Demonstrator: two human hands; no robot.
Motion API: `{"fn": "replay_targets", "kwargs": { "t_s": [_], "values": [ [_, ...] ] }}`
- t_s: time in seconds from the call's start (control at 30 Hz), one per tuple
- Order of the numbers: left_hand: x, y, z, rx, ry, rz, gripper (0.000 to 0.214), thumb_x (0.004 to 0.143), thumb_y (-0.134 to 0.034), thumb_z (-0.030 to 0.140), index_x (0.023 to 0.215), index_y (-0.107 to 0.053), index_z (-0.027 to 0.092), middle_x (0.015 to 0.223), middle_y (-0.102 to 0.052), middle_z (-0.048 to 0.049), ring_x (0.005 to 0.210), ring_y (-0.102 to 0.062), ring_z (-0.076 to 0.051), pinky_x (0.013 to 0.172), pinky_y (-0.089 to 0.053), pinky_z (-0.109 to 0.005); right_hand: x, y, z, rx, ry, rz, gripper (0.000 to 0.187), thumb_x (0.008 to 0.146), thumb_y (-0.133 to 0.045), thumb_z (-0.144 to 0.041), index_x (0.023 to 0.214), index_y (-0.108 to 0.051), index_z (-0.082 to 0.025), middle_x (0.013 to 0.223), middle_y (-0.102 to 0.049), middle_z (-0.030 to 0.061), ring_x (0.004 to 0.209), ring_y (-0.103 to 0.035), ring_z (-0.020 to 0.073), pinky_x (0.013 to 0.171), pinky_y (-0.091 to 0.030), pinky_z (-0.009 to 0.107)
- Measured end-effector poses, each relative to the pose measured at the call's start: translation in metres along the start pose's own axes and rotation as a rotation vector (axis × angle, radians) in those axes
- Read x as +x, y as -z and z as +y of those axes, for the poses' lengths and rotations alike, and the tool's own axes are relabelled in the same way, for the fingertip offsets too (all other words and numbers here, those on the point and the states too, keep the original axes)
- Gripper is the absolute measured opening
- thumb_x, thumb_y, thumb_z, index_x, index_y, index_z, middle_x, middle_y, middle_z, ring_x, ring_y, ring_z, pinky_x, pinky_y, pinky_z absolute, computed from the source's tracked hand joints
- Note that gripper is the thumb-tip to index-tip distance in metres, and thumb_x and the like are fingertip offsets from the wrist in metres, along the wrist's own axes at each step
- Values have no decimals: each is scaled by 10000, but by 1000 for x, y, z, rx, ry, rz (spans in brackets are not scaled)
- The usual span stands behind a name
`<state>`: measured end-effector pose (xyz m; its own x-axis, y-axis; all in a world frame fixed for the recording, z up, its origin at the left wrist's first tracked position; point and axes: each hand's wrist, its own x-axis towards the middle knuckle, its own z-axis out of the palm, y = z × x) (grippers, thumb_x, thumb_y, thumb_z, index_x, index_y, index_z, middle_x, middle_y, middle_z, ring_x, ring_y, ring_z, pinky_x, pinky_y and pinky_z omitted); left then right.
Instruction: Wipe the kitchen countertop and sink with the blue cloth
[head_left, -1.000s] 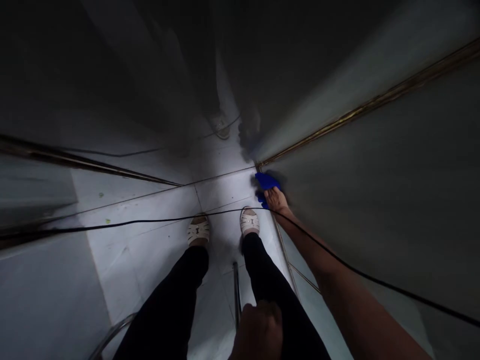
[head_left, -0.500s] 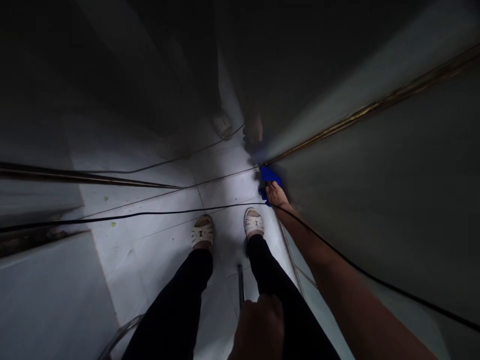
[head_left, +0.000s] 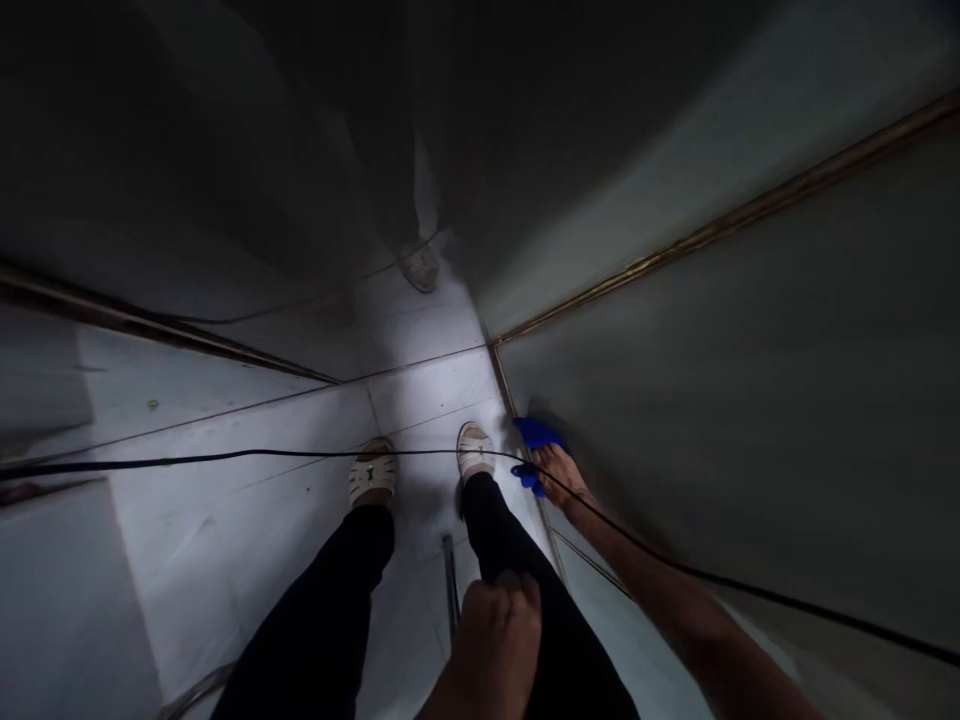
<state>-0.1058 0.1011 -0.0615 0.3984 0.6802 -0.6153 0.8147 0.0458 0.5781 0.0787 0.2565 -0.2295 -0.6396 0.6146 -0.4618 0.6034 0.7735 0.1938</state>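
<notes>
My right hand (head_left: 559, 473) reaches down low and presses a blue cloth (head_left: 534, 436) against the bottom of the dark glossy wall panel (head_left: 750, 400) on the right, close to its metal edge strip. My left hand (head_left: 495, 630) is closed in a fist near my knee, wrapped round the top of a thin metal rod (head_left: 450, 580) that stands between my legs. My feet in white sandals (head_left: 371, 468) stand on the pale tiled floor (head_left: 247, 500).
A black cable (head_left: 225, 458) runs across the view at ankle height and over my right arm. A gold trim line (head_left: 712, 235) crosses the right wall. The glossy walls ahead mirror a sandal (head_left: 418, 265). A curved metal piece (head_left: 187, 695) shows at the bottom left.
My right hand with the blue cloth has slid down and toward me along the base of the right panel. The view has shifted; my left fist keeps hold of the rod.
</notes>
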Motion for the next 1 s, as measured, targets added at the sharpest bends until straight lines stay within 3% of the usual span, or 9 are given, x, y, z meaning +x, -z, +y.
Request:
{"fn": "replay_targets", "kwargs": {
  "t_s": [0.13,0.23,0.3,0.37,0.53,0.67,0.77,0.87,1.0],
  "values": [
    [-1,-10,2,31,-62,113,432,893,-518,92,1314,-607,132,1004,-702,-152,876,-677,-240,810,-503,-380,20,41,10,-53,-48,-1,420,890,-346,-38,1186,-644,-52,1177,-691,211,1136,-602,271,1017,-424,397],
    [-1,-12,-1,42,-84,152,435,869,-559,90,1300,-611,113,990,-701,-151,883,-672,-237,793,-499,-359,36,86,14,-92,-138,106,446,919,-309,-80,1262,-581,7,1444,-495,291,1327,-451,352,1066,-353,493],
    [-1,-9,-3,27,-81,161,420,857,-582,88,1275,-622,107,996,-703,-153,901,-674,-241,810,-506,-366,39,110,16,-137,-192,206,449,927,-309,-103,1273,-575,4,1534,-381,285,1379,-379,382,1060,-343,516],
    [0,-5,-5,12,-66,145,401,870,-580,96,1268,-624,110,1024,-702,-157,924,-680,-244,838,-513,-382,40,122,19,-192,-174,246,462,907,-319,-82,1274,-590,-11,1537,-392,263,1408,-345,377,1053,-352,509],
    [3,12,-15,-6,-10,47,314,932,-485,100,1201,-646,118,993,-695,-144,911,-695,-246,783,-528,-370,62,103,26,-215,-31,95,496,851,-355,-35,1251,-648,-54,1341,-606,235,1455,-299,343,1058,-368,528],
    [2,21,-27,-23,32,-28,335,924,-463,77,1217,-621,107,986,-688,-154,895,-702,-270,713,-527,-365,94,79,23,-212,-12,41,508,850,-347,-45,1258,-649,-20,1337,-596,262,1477,-242,363,1057,-364,564],
    [1,18,-29,-30,28,20,345,900,-503,77,1225,-615,109,975,-686,-151,877,-702,-276,709,-520,-370,106,65,17,-179,-31,23,546,847,-317,-42,1301,-617,1,1376,-562,273,1472,-245,365,1076,-339,581],
    [0,14,-27,-37,13,111,338,908,-509,87,1224,-623,124,1004,-689,-149,873,-697,-257,747,-520,-376,98,54,9,-173,-1,-3,589,845,-279,-37,1338,-602,-53,1385,-575,235,1450,-300,333,1070,-348,582],
    [-2,10,-25,-42,10,190,346,934,-490,103,1254,-618,132,1028,-696,-146,892,-688,-232,792,-514,-369,71,43,3,-174,24,-42,584,825,-297,-30,1295,-641,-72,1359,-608,216,1401,-392,304,1038,-409,500]
  ]
}}
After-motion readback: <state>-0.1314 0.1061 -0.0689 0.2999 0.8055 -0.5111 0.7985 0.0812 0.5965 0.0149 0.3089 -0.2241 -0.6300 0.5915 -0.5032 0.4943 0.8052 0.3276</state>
